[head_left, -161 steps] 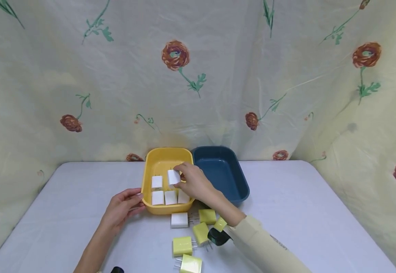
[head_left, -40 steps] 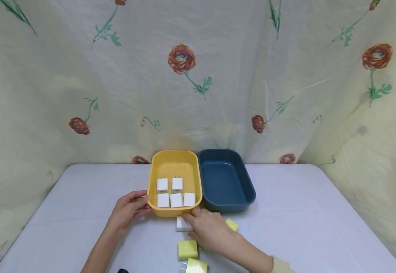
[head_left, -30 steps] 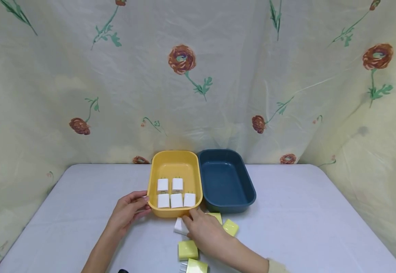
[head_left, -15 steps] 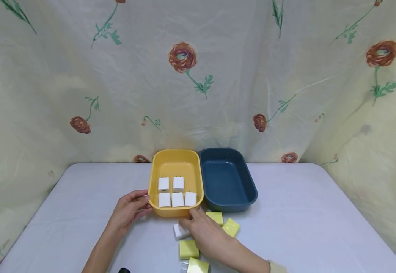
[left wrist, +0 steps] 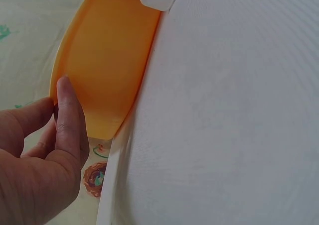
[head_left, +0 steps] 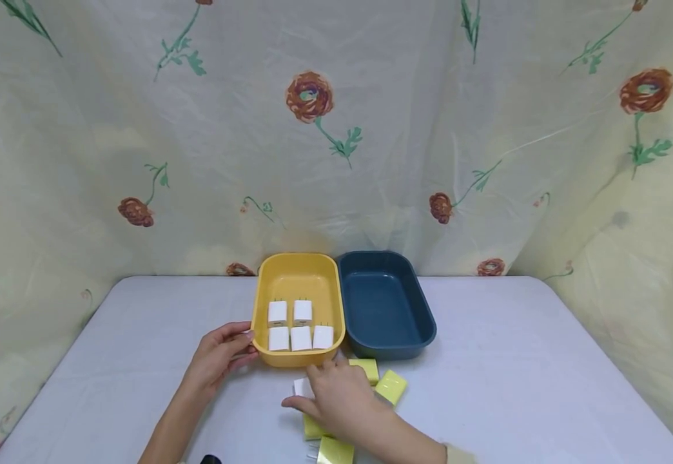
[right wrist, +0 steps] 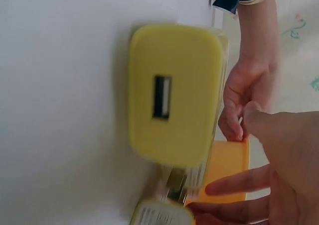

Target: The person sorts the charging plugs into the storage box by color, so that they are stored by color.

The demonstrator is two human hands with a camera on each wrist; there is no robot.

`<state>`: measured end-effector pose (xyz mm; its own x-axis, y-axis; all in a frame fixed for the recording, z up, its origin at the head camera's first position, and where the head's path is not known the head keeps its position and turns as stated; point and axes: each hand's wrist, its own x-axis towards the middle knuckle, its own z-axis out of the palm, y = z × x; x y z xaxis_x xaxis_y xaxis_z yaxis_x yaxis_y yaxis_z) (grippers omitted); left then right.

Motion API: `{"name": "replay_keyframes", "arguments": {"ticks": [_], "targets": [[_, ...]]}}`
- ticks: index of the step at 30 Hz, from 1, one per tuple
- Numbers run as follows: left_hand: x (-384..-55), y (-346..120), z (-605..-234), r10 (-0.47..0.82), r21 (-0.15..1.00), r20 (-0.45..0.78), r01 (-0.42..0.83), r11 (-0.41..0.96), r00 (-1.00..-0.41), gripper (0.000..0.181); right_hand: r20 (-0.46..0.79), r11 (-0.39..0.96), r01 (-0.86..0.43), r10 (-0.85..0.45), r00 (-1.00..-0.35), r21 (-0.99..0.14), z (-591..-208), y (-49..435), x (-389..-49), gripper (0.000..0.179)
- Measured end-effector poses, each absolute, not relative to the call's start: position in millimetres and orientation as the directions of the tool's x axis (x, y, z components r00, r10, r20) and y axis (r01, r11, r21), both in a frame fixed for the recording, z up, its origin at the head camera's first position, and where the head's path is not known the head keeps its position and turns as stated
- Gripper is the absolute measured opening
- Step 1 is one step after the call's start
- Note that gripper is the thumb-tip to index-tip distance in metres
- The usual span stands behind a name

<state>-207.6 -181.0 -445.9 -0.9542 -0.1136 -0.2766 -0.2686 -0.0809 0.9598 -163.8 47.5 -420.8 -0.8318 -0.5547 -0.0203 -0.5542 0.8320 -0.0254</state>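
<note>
My left hand [head_left: 216, 356] rests with relaxed fingers against the near left corner of the yellow tray [head_left: 263, 281] on the table [head_left: 516, 380]. Just in front of the tray, my right hand [head_left: 336, 403] pinches a white charger [head_left: 300, 387] among yellow chargers [head_left: 391, 387].
</note>
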Motion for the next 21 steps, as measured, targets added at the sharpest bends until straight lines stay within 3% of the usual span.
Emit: {"name": "replay_keyframes", "arguments": {"ticks": [5,9,21], "targets": [[-207.0,-181.1,-444.9,-0.113,0.960,-0.275,-0.268,-0.079,-0.955,0.035,0.061,0.825,-0.557,-0.563,-0.824,0.090,-426.6,35.2,-162.9,0.063],[-206.9,-180.5,-444.5,-0.114,0.957,-0.286,-0.279,-0.076,-0.951,0.035,0.130,0.815,-0.556,-0.576,-0.807,0.163,-432.9,30.3,-162.4,0.051],[-208.3,-182.0,-445.1,-0.107,0.960,-0.274,-0.264,-0.096,-0.956,0.036,0.209,0.791,-0.602,-0.610,-0.764,0.106,-429.8,31.4,-163.2,0.034]]}}
